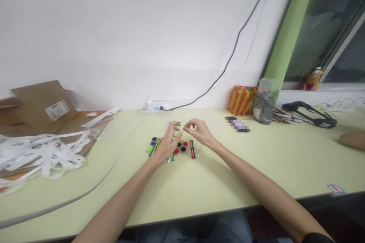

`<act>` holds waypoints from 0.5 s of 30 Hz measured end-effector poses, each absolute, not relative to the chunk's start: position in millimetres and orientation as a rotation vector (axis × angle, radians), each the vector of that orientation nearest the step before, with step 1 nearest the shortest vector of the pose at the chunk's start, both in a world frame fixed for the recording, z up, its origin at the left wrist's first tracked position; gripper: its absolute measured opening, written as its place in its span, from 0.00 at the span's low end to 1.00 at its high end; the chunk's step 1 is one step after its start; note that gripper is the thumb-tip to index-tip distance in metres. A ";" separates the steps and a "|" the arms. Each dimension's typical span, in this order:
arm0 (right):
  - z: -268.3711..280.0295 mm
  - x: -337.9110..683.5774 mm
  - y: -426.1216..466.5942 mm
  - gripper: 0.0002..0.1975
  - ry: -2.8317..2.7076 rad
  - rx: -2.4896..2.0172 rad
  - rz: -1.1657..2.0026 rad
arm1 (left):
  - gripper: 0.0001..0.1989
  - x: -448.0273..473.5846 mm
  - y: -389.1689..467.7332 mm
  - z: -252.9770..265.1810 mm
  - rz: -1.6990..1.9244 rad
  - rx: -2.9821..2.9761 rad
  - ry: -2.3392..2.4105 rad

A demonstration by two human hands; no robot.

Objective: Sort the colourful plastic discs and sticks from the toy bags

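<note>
My left hand (169, 143) hovers over a group of small coloured pieces, its fingers curved and its thumb apart from them. To its right, my right hand (200, 132) has thumb and forefinger pinched together close to my left thumb tip. Something small and whitish may be in that pinch, too small to name. Under and around the hands lie round red caps (176, 152), black caps (183, 149), a green cap (149, 148) and a blue cap (153, 143). Thin arrow-like sticks in red, black and white (194, 149) lie on the right; yellow and blue sticks (155, 147) lie on the left.
White strapping (54, 152) and cardboard (42, 106) cover the table's left side, beside a grey cable (97, 184). A power strip (155, 107) sits by the wall. At right are a phone (237, 124), striped bag (242, 100), grey bag (262, 108) and black strap (310, 114).
</note>
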State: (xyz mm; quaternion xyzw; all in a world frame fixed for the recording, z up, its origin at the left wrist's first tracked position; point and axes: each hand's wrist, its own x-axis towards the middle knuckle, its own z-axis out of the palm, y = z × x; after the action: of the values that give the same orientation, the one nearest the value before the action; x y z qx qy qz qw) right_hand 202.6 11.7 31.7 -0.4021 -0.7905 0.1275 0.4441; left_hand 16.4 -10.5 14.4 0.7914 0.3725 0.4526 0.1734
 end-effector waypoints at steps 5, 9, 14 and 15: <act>35.3 211.8 -14.8 0.10 -1.826 -0.853 0.359 | 0.12 36.3 -26.9 13.9 1.281 2.123 0.981; 25.7 237.6 -12.4 0.08 -1.902 -0.962 0.345 | 0.09 36.8 -24.9 9.5 1.329 2.366 1.100; 8.8 250.2 -12.8 0.04 -2.259 -1.231 0.277 | 0.14 30.6 -13.0 3.3 1.281 2.523 1.114; 5.8 248.3 -13.5 0.02 -2.285 -1.264 0.254 | 0.14 29.6 -11.7 3.4 1.274 2.528 1.125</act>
State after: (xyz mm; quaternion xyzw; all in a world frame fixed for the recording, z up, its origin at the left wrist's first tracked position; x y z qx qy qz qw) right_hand 248.3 -13.5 5.8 -0.4657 -0.8419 0.0935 0.2560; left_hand 29.6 -11.7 3.4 0.8289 0.3691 0.4177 0.0478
